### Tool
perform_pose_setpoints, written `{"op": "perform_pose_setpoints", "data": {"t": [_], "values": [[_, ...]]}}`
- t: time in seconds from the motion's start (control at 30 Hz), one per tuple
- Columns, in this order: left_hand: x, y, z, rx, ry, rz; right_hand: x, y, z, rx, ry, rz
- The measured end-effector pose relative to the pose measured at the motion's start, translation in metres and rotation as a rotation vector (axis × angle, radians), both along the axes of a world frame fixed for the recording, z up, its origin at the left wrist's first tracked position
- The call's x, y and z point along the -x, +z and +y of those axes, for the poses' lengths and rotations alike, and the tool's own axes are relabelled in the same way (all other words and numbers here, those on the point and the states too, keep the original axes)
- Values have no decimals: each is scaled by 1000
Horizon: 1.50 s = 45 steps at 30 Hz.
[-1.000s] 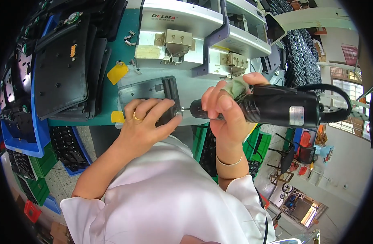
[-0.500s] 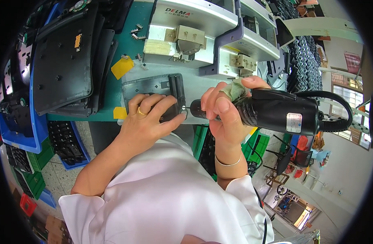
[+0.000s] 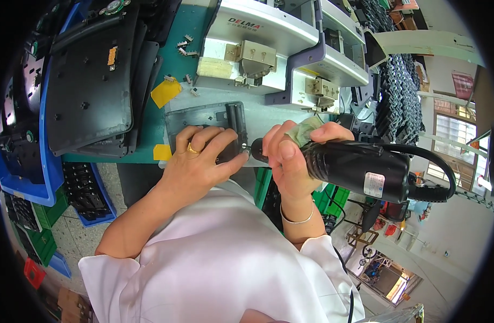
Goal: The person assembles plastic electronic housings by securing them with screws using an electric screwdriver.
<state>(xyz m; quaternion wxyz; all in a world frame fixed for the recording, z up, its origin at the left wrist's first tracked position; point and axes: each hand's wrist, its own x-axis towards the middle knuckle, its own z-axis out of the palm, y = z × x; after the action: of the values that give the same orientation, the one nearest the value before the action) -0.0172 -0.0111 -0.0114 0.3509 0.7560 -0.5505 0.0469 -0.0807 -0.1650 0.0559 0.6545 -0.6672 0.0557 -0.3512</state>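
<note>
My left hand (image 3: pixel 201 153) lies bent over a black plastic panel (image 3: pixel 195 118), its fingers curled and pressing on the part. Its thumb and forefinger come together near a small shiny screw head (image 3: pixel 244 146) at the panel's right edge. My right hand (image 3: pixel 292 161) is wrapped round a black electric screwdriver (image 3: pixel 354 168), held nearly level, its bit pointing left at that screw. A piece of green cloth or tape (image 3: pixel 303 131) sits between my right fingers and the tool. The panel's lower part is hidden under my left hand.
Black panels (image 3: pixel 88 91) stand stacked at the left beside a blue crate (image 3: pixel 47 185). Two metal screw-feeding machines (image 3: pixel 257 32) stand behind the work. Small metal parts (image 3: pixel 186 46) and yellow pieces (image 3: pixel 166 92) lie on the green mat (image 3: pixel 144 153). The screwdriver's cable (image 3: pixel 446 167) loops at the right.
The screwdriver's rear end has swung down and left, with my right hand still round it. My left hand stays on the panel. The whole view has shifted slightly.
</note>
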Motion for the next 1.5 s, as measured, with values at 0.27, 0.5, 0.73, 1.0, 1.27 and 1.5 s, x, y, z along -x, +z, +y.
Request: {"op": "perform_pose_setpoints", "data": {"t": [0.27, 0.5, 0.73, 1.0, 1.27, 1.5], "values": [[-1, 5, -2, 36, 11, -12, 3, -6, -6, 307, 10, 67], [1, 4, -3, 44, 10, -13, -29, 37, -17, -88, -22, -165], [1, 5, -3, 44, 1, -2, -67, 41, -20, -50, -82, -389], [-1, 4, -2, 37, -3, 8, -77, 35, -20, 4, -74, -311], [2, 5, -3, 45, 18, 24, -91, 49, -29, 310, 80, -121], [1, 3, -3, 7, 8, 31, -63, 49, -25, -39, 79, -115]]}}
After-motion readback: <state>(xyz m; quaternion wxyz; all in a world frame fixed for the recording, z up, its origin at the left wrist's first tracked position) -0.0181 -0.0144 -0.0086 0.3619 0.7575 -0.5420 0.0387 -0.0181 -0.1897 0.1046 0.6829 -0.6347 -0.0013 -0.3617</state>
